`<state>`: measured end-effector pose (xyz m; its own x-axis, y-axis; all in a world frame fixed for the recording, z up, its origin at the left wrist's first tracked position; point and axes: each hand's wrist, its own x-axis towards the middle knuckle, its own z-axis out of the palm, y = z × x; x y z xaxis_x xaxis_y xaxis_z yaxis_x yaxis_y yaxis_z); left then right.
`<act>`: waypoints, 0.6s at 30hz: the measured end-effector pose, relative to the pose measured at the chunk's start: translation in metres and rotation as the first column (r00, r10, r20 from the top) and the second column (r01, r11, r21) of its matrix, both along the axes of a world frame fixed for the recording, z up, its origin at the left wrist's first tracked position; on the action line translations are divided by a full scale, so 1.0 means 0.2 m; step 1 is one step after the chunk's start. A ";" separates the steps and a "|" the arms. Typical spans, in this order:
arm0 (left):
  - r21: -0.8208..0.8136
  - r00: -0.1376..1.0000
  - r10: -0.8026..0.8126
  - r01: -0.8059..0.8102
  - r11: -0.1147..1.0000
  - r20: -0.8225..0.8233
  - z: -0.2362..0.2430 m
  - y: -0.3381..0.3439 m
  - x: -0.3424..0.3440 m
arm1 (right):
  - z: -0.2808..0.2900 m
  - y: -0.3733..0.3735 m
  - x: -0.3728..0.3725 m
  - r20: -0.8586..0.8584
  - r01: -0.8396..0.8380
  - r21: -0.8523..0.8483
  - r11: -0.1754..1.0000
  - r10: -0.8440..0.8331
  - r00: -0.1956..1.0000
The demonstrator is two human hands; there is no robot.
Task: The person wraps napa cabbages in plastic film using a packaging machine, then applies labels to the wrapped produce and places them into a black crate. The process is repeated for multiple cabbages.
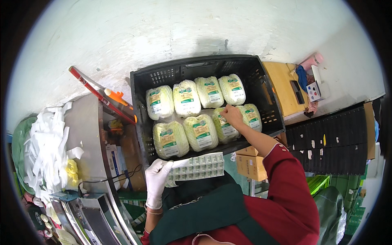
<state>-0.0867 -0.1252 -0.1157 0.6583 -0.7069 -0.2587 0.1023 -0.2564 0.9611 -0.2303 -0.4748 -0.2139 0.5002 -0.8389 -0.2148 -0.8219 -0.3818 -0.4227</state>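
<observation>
Eight net-and-film-wrapped cabbages (pixel 201 132) sit in two rows inside a black crate (pixel 254 77) at the frame's centre. The bare right hand (pixel 233 116) is at the front row's third one, fingers curled in; whether they grip anything, I cannot tell. Below the crate, the white-gloved left hand (pixel 157 179) pinches a label sheet (pixel 199 166) closed between thumb and fingers. White strips (pixel 47 143) heap at far left.
</observation>
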 end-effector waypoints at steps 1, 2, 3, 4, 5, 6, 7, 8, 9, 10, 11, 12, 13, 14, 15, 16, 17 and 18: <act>0.016 1.000 0.013 -0.013 1.000 -0.011 0.00 0.01 0.00 | 0.02 0.01 0.02 -0.040 -0.007 0.008 1.000 0.007 0.999; 0.030 0.999 0.029 -0.028 0.999 -0.021 0.01 0.02 -0.01 | 0.05 0.03 0.06 -0.094 0.027 0.049 0.998 -0.022 0.995; 0.023 0.999 0.009 -0.008 1.000 -0.039 0.01 0.00 -0.01 | 0.02 -0.02 0.01 -0.040 0.059 0.017 0.998 -0.059 0.997; 0.016 0.999 -0.017 0.017 1.000 -0.031 0.02 -0.01 -0.01 | -0.01 -0.07 -0.05 0.016 0.093 -0.013 0.996 -0.093 0.996; 0.025 0.999 -0.025 0.026 0.999 -0.024 0.02 -0.01 -0.01 | -0.04 -0.13 -0.11 0.071 0.131 -0.048 0.990 -0.127 0.989; 0.044 1.000 -0.014 0.015 0.999 -0.012 0.02 0.01 -0.01 | -0.03 -0.17 -0.12 0.152 0.144 -0.101 0.984 -0.128 0.980; 0.063 1.000 -0.005 0.005 0.998 0.001 0.03 0.02 0.00 | 0.00 -0.23 -0.15 0.166 0.170 -0.008 0.985 -0.167 0.972; 0.040 0.998 0.030 -0.027 0.999 -0.063 0.02 0.03 -0.01 | 0.02 -0.31 -0.22 0.286 0.199 0.024 0.980 -0.198 0.937; -0.007 0.994 0.055 -0.056 0.998 -0.098 0.03 0.04 -0.01 | 0.04 -0.35 -0.27 0.402 0.213 0.074 0.974 -0.225 0.888; -0.007 0.990 0.075 -0.076 0.997 -0.116 0.03 0.05 -0.01 | 0.07 -0.39 -0.32 0.376 0.228 0.148 0.962 -0.268 0.887; -0.005 0.986 0.094 -0.096 0.995 -0.134 0.02 0.05 -0.01 | 0.08 -0.42 -0.38 0.299 0.217 0.141 0.966 -0.251 0.921; 0.007 0.989 0.093 -0.093 0.996 -0.118 0.02 0.05 0.00 | 0.07 -0.44 -0.41 0.247 0.227 0.164 0.960 -0.263 0.933; 0.013 0.989 0.100 -0.099 0.995 -0.106 0.03 0.03 -0.01 | 0.06 -0.45 -0.43 0.193 0.238 0.186 0.953 -0.273 0.942; 0.024 0.990 0.109 -0.107 0.994 -0.093 0.05 0.02 -0.01 | 0.04 -0.46 -0.44 0.166 0.232 0.195 0.953 -0.265 0.950; 0.034 0.990 0.118 -0.115 0.993 -0.080 0.05 0.01 -0.01 | 0.02 -0.46 -0.45 0.138 0.226 0.204 0.953 -0.256 0.957; 0.028 0.991 0.101 -0.098 0.995 -0.088 0.02 0.01 -0.01 | 0.01 -0.47 -0.46 0.109 0.220 0.213 0.952 -0.247 0.963; 0.024 0.990 0.106 -0.104 0.994 -0.089 0.02 0.00 -0.01 | 0.00 -0.47 -0.47 0.115 0.216 0.228 0.949 -0.246 0.962; 0.019 0.990 0.110 -0.109 0.994 -0.091 0.02 -0.02 -0.02 | -0.01 -0.48 -0.47 0.121 0.212 0.242 0.947 -0.246 0.962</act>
<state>-0.0904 -0.1283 -0.1111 0.7043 -0.6278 -0.3314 0.2184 -0.2525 0.9426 -0.3250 -0.5712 -0.2166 0.3406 -0.8727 -0.3498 -0.7978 -0.0714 -0.5987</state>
